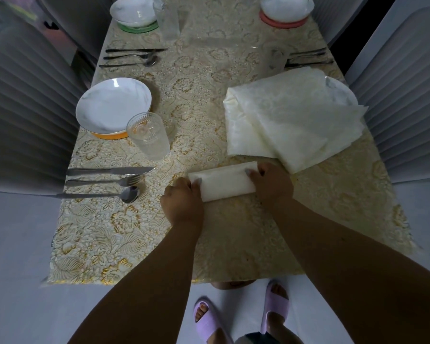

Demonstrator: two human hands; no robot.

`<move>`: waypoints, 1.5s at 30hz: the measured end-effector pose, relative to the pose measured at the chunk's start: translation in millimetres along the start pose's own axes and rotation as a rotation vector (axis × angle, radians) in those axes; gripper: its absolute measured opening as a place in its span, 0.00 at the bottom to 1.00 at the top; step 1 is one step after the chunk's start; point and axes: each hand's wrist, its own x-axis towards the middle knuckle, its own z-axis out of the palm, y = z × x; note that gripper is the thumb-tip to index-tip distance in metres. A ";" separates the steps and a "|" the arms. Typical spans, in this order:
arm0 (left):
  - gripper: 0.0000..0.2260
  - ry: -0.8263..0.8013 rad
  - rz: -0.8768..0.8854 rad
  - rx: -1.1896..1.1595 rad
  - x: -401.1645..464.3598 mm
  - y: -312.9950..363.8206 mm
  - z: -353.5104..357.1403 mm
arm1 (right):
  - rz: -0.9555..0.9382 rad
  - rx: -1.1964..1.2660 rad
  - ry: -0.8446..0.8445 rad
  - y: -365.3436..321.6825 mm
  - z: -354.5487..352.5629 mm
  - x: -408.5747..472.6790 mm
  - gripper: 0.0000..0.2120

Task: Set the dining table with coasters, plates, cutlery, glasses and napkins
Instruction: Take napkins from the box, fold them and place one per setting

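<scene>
Both hands on folded napkin (223,184): left hand (183,198) pinches near end, right hand (271,181) grips far end. Keep edges aligned, press crease flat on desk (134,244) w/ even pressure.

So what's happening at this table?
A person is setting a dining table. Both hands, left and right, are pressing on a white napkin, folding or rolling it on the patterned tablecloth. A stack of unfolded napkins lies over the plate on the right. Plates, glasses and cutlery are already laid out; no place has a napkin yet.
</scene>
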 end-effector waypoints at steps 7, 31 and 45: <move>0.12 0.248 0.313 0.095 3.1 5.0 5.2 | 0.042 -0.070 -0.035 -4.7 4.7 11.3 0.22; 0.30 -0.215 0.588 0.210 5.8 -1.7 22.6 | -0.498 -0.453 -0.158 -2.4 27.7 -6.6 0.36; 0.23 -0.405 0.227 0.358 46.1 37.9 -16.9 | -0.496 -0.559 -0.240 -18.5 10.5 1.1 0.32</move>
